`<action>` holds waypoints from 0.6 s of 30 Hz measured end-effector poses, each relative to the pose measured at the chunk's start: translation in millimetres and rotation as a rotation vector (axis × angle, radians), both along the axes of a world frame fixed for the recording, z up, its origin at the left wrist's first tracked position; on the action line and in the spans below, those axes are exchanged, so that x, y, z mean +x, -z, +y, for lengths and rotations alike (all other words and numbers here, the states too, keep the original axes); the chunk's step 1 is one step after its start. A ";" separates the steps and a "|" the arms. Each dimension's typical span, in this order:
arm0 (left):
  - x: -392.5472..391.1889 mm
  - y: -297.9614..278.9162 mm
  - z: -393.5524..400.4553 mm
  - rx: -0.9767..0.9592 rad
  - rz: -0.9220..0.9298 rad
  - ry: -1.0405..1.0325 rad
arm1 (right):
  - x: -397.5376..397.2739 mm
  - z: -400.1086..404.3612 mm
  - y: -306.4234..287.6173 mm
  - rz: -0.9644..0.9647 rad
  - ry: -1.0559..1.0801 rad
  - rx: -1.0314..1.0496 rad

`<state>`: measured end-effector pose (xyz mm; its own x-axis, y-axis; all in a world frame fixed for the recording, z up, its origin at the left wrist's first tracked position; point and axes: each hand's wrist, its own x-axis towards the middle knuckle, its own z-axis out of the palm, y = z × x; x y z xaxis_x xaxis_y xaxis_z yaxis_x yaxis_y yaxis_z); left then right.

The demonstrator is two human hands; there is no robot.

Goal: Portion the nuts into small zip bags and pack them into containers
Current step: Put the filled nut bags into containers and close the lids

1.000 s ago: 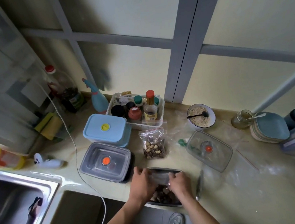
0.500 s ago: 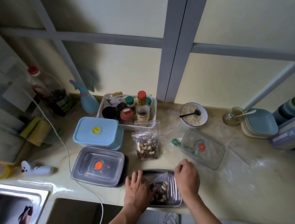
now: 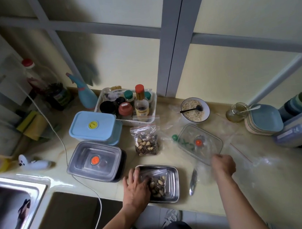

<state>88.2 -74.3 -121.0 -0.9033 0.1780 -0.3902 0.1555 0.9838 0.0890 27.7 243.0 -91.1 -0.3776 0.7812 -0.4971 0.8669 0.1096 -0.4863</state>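
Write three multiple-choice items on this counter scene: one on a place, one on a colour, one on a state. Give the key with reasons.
1. Where does the left hand rest?
A. in the steel tray
B. on the blue container
C. in the sink

2. What colour is the valve on the clear lid by the right hand?
A. green
B. orange
C. yellow

3. How is the zip bag of nuts behind the tray?
A. standing upright
C. lying flat
B. inside a container

Key: A, its fingers lie on the bag in the tray; B, an orange dot shows mid-lid; A, it stands on the counter.
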 end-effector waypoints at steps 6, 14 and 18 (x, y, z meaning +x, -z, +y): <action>-2.4 -6.8 3.2 0.064 -0.013 -0.073 | -4.9 4.2 7.2 0.015 -0.045 -0.209; -10.0 -15.2 -5.9 0.237 -0.002 -0.138 | -2.7 -24.4 -6.7 0.342 0.064 -0.225; -18.5 -17.9 -13.5 0.377 0.049 -0.200 | 4.6 -42.1 -22.1 0.496 0.068 -0.114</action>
<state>69.8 -87.8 -103.1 -0.9503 0.1198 -0.2874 -0.0218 0.8951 0.4453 32.3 200.8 -68.9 -0.5399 0.7634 -0.3546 0.5321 -0.0170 -0.8465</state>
